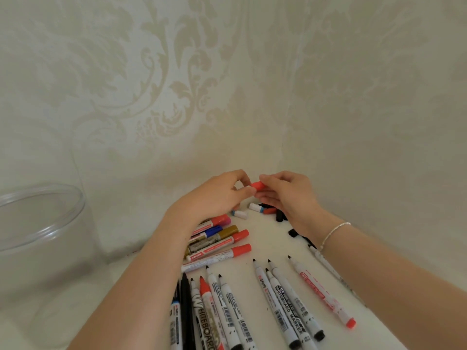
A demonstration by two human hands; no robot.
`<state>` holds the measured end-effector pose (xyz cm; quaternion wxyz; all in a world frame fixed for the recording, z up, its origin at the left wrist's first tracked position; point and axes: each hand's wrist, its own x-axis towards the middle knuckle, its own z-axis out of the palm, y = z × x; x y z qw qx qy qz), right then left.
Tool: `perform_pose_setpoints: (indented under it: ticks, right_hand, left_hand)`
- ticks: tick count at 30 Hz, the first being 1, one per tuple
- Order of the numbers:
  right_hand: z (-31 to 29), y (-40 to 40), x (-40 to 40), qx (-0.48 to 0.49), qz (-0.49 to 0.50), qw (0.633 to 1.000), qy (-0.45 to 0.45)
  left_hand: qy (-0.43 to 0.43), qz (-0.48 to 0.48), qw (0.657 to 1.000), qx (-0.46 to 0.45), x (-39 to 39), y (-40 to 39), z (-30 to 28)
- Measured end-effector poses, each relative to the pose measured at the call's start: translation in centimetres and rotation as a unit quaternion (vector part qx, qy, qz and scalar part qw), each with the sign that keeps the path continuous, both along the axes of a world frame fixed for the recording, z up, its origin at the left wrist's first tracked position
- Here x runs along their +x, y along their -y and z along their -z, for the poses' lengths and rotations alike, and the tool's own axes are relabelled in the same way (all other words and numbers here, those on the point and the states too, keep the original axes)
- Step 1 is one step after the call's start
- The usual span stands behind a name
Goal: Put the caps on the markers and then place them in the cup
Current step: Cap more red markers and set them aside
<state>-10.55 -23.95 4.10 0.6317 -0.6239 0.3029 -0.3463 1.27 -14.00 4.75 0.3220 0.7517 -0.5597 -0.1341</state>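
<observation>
My right hand (285, 195) pinches a red cap (258, 185) above the far part of the table, and the fingertips of my left hand (217, 195) meet it from the left. Whether the left hand grips anything is hidden by its fingers. Below the hands lie loose caps: white-and-blue ones (255, 207) and black ones (279, 216). Several capped markers (222, 242) with red, blue and gold caps lie under my left wrist. Several uncapped whiteboard markers (285, 304) are spread out near me. The clear plastic cup (38, 236) stands at the far left.
A cream patterned wall rises directly behind the table, close to the hands. The white tabletop (252, 251) carries markers across its middle and right. More black caps (293, 233) lie under my right wrist, which wears a thin bracelet (333, 232).
</observation>
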Motion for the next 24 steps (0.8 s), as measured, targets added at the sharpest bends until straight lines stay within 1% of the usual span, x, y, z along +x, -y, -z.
perform_pose_setpoints:
  ticks: [2, 3, 4, 5, 6, 7, 8, 10, 12, 13, 14, 15, 19, 21, 22, 24]
  right_hand:
    - [0.4, -0.1, -0.4, 0.032, -0.055, 0.998, -0.021]
    - [0.6, 0.0, -0.5, 0.024, -0.075, 0.995, -0.059]
    - [0.8, 0.1, -0.7, -0.011, -0.085, 0.989, -0.12]
    - [1.0, 0.4, -0.9, -0.069, -0.087, 0.973, -0.202]
    - [1.1, 0.6, -1.2, -0.136, -0.092, 0.943, -0.291]
    - [1.2, 0.7, -1.5, -0.192, -0.103, 0.9, -0.377]
    - [1.2, 0.8, -1.9, -0.227, -0.123, 0.852, -0.455]
    - [1.2, 0.6, -2.8, -0.251, -0.168, 0.762, -0.573]
    - [1.2, 0.2, -3.6, -0.262, -0.202, 0.698, -0.635]
    - [1.2, 0.0, -3.8, -0.269, -0.213, 0.675, -0.653]
    - [1.2, -0.1, -4.0, -0.275, -0.22, 0.66, -0.664]
    - [1.2, -0.2, -4.2, -0.276, -0.224, 0.653, -0.669]
    - [1.5, -0.2, -4.5, -0.274, -0.232, 0.644, -0.676]
    - [1.7, -0.4, -4.6, -0.306, -0.225, 0.65, -0.658]
    - [1.8, -0.7, -4.5, -0.332, -0.219, 0.664, -0.633]
    - [1.9, -1.9, -4.0, -0.355, -0.218, 0.721, -0.554]
  left_hand:
    - [-0.018, 0.016, 0.999, 0.048, 0.4, -0.4, -0.1]
    - [-0.025, 0.019, 0.997, 0.075, 0.7, -0.6, -0.2]
    - [-0.015, 0.013, 0.994, 0.103, 1.0, -0.8, -0.2]
    - [0.016, 0.003, 0.991, 0.133, 1.4, -0.9, -0.2]
    - [0.056, -0.011, 0.985, 0.162, 1.7, -1.0, 0.0]
    - [0.088, -0.025, 0.978, 0.187, 1.9, -1.0, 0.1]
    - [0.105, -0.035, 0.972, 0.207, 2.1, -1.0, 0.3]
    - [0.113, -0.044, 0.965, 0.231, 2.2, -0.8, 0.7]
    - [0.12, -0.046, 0.962, 0.239, 2.1, -0.5, 1.1]
    - [0.122, -0.047, 0.962, 0.241, 2.0, -0.4, 1.2]
    - [0.125, -0.049, 0.961, 0.243, 2.0, -0.3, 1.3]
    - [0.129, -0.05, 0.96, 0.244, 1.9, -0.2, 1.4]
    - [0.139, -0.044, 0.957, 0.249, 2.3, -0.2, 1.6]
    - [0.144, -0.047, 0.957, 0.246, 2.3, -0.1, 1.7]
    - [0.148, -0.049, 0.957, 0.243, 2.3, 0.0, 1.8]
    - [0.152, -0.056, 0.959, 0.234, 2.3, 0.2, 2.2]
